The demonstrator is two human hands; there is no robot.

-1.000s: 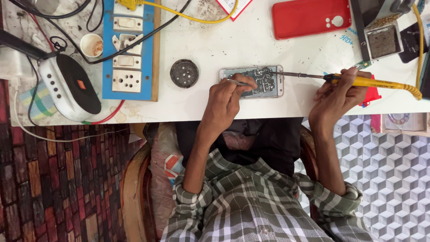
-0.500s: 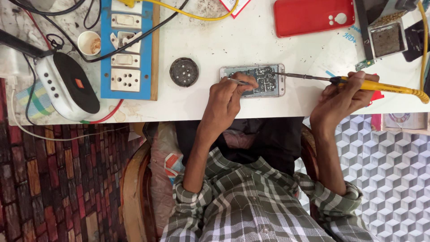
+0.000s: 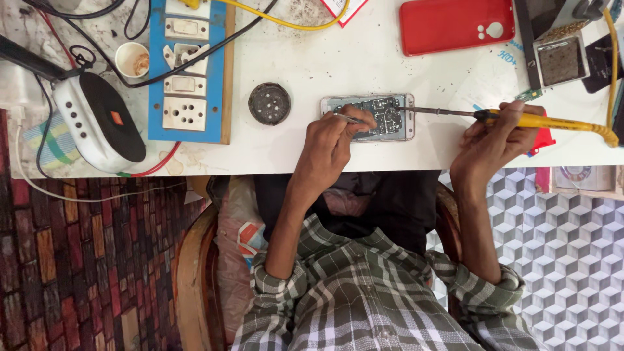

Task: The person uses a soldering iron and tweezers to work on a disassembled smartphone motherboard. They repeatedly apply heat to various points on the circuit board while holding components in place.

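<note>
An opened phone [image 3: 393,120] with its circuit board bare lies on the white table [image 3: 364,65] near the front edge. My left hand [image 3: 328,146] rests on the phone's left end and pinches thin metal tweezers [image 3: 349,119] against the board. My right hand [image 3: 491,140] grips a yellow soldering iron [image 3: 552,121] off to the right. Its long metal tip [image 3: 442,112] reaches left to the phone's right edge.
A blue switchboard [image 3: 188,71] with cables, a round dark disc [image 3: 269,103], a small cup [image 3: 132,60] and a white and black device [image 3: 97,123] lie to the left. A red phone [image 3: 455,25] and a metal tray [image 3: 562,62] sit at the back right.
Both hands stay at the phone. The soldering iron's handle has shifted slightly while its tip remains at the board's right edge.
</note>
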